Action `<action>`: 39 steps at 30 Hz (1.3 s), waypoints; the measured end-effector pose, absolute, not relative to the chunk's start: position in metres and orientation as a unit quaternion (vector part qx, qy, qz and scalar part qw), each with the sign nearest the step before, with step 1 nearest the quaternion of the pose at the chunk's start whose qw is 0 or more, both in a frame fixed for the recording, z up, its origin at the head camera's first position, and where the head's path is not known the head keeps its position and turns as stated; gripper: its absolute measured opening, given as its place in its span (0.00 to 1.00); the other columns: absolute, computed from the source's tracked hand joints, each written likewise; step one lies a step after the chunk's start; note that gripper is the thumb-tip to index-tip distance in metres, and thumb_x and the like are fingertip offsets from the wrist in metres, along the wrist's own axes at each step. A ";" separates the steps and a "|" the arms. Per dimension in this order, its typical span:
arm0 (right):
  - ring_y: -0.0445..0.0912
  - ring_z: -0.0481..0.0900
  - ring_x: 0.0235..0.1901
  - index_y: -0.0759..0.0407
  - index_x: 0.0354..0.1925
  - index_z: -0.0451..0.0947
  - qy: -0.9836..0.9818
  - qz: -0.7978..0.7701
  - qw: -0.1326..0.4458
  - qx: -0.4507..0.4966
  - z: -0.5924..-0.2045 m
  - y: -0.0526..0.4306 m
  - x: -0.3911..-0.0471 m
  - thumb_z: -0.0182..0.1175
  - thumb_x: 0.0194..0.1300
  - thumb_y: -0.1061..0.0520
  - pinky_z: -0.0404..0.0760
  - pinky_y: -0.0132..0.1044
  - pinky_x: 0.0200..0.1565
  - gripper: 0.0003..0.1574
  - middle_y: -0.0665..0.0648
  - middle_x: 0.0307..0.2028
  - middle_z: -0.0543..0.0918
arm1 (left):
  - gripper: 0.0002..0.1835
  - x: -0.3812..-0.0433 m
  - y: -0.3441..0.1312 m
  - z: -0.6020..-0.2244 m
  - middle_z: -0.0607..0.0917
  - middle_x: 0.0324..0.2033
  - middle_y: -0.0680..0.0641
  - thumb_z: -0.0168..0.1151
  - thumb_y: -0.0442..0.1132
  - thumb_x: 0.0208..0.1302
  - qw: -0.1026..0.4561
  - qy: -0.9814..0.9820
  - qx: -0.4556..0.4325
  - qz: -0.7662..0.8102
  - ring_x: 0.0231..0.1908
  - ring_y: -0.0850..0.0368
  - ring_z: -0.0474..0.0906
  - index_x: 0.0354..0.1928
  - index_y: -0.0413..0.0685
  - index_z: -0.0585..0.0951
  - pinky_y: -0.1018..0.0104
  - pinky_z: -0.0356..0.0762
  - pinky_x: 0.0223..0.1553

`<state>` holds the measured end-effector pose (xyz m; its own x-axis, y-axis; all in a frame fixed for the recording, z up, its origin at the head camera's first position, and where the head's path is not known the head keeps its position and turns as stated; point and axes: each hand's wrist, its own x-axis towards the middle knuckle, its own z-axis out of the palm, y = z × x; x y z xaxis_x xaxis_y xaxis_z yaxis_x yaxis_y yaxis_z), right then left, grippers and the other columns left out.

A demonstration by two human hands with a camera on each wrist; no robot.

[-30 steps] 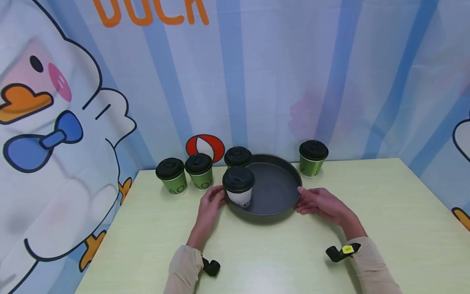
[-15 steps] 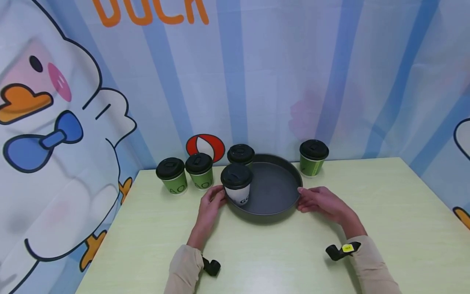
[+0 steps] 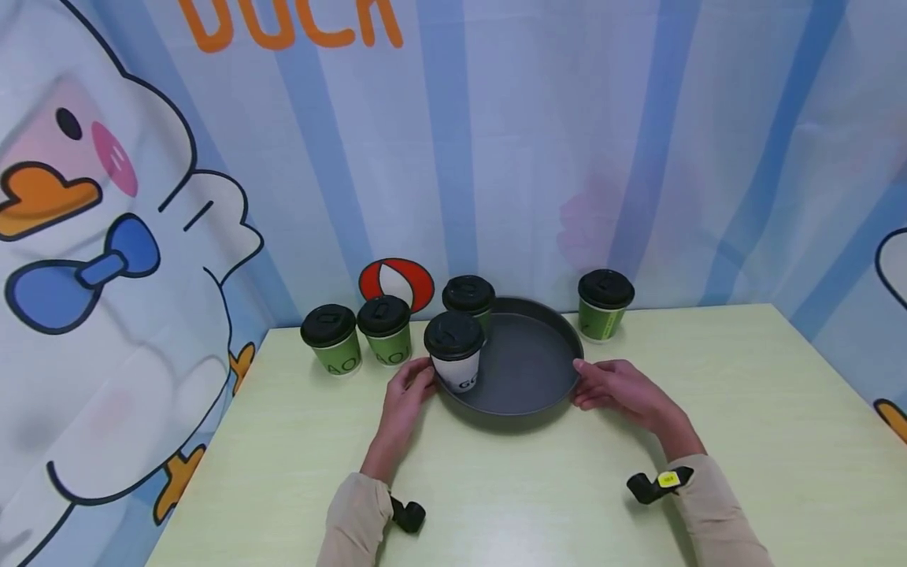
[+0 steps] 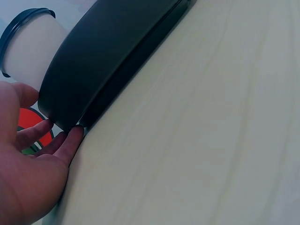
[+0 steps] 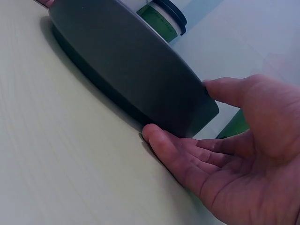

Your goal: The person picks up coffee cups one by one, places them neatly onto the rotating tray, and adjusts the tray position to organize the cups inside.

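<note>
Both hands grip a round dark-grey pan (image 3: 531, 370) from opposite sides. The left hand (image 3: 402, 403) pinches its left edge between thumb and fingers, and the right hand (image 3: 623, 394) pinches the right edge, its thumb against the rim and its fingertips (image 5: 157, 135) at the underside. The pan is in front of the person, toward the far edge of a pale table (image 3: 510, 488); a dark strip shows beneath it in the wrist views, and whether its base touches the tabletop cannot be told.

Inside the pan, at its left side, stands a white cup (image 3: 456, 374) with a black lid, just beside the left hand; dark letters on it show only in part. Just behind it stands the rear green cup (image 3: 485, 320), also black-lidded and partly hidden by the white one.

Left of the pan, the outer green cup (image 3: 338, 354) and the inner green cup (image 3: 390, 346) stand side by side under black lids. Past the pan's right rear rim stands the far-right green cup (image 3: 600, 320).

Beige sleeves (image 3: 357, 520) cover the forearms. Behind the table hangs a blue striped backdrop (image 3: 538, 157) with a white cartoon duck (image 3: 156, 339) and orange letters.
</note>
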<state>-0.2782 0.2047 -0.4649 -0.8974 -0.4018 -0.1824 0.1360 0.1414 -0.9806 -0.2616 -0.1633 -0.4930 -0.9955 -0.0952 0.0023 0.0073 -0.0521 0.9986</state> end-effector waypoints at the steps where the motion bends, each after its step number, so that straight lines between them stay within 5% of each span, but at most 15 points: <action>1: 0.50 0.87 0.41 0.83 0.60 0.67 0.729 -0.645 0.207 -0.092 -0.464 0.206 -0.279 0.53 0.82 0.45 0.89 0.39 0.48 0.38 0.66 0.44 0.86 | 0.22 -0.262 -0.163 -0.493 0.76 0.65 0.37 0.55 0.39 0.79 0.036 -0.687 0.031 -0.725 0.62 0.46 0.76 0.68 0.35 0.73 0.55 0.77 0.65; 11: 0.53 0.86 0.46 0.74 0.69 0.60 0.822 -0.564 0.076 0.004 -0.451 0.230 -0.282 0.56 0.74 0.29 0.89 0.39 0.45 0.53 0.74 0.57 0.79 | 0.21 -0.264 -0.164 -0.494 0.77 0.63 0.37 0.56 0.38 0.78 0.036 -0.684 0.033 -0.728 0.61 0.46 0.77 0.66 0.35 0.75 0.57 0.79 0.63; 17: 0.66 0.75 0.61 0.67 0.77 0.52 0.870 -0.492 0.009 0.026 -0.438 0.244 -0.286 0.56 0.69 0.23 0.81 0.58 0.57 0.62 0.75 0.69 0.67 | 0.21 -0.263 -0.165 -0.494 0.77 0.63 0.37 0.56 0.38 0.78 0.036 -0.685 0.034 -0.726 0.61 0.46 0.77 0.66 0.35 0.74 0.55 0.79 0.64; 22: 0.73 0.62 0.69 0.65 0.80 0.46 0.887 -0.459 -0.042 -0.009 -0.425 0.249 -0.298 0.61 0.68 0.27 0.71 0.71 0.63 0.65 0.78 0.72 0.60 | 0.22 -0.261 -0.164 -0.493 0.76 0.64 0.36 0.55 0.38 0.79 0.033 -0.685 0.032 -0.727 0.62 0.46 0.76 0.68 0.34 0.73 0.54 0.77 0.66; 39: 0.71 0.59 0.71 0.64 0.81 0.46 0.895 -0.422 -0.094 -0.108 -0.418 0.240 -0.355 0.74 0.61 0.36 0.65 0.72 0.66 0.70 0.76 0.74 0.58 | 0.22 -0.263 -0.166 -0.493 0.77 0.64 0.38 0.56 0.38 0.78 0.032 -0.686 0.032 -0.726 0.61 0.47 0.77 0.67 0.35 0.74 0.56 0.78 0.65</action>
